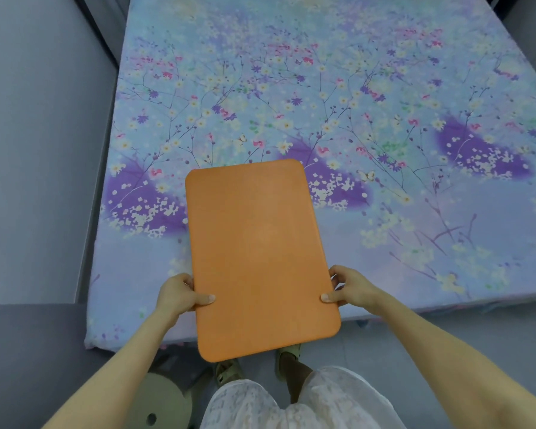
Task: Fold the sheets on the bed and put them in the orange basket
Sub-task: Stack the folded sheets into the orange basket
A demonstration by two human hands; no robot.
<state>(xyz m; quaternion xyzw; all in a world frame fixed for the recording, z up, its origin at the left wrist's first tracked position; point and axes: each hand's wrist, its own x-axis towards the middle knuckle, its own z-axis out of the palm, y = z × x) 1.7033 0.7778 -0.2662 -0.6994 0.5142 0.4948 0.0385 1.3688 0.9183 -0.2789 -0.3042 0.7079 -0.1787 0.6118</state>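
Btwn L hand (pixel 180 294) & R hand (pixel 351 287), orange board (pixel 260 258) gripped.

Floral sheet (pixel 322 103): blue-purple, spread flat, smooth, unfolded. Orange basket (pixel 260 258): only flat rounded-corner face showing, held above sheet's near edge.

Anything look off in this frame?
One thing: the left hand and right hand grip a flat orange panel above the floral sheet; no open basket shows. The sheet lies spread flat, unfolded. Nothing spilled or damaged.
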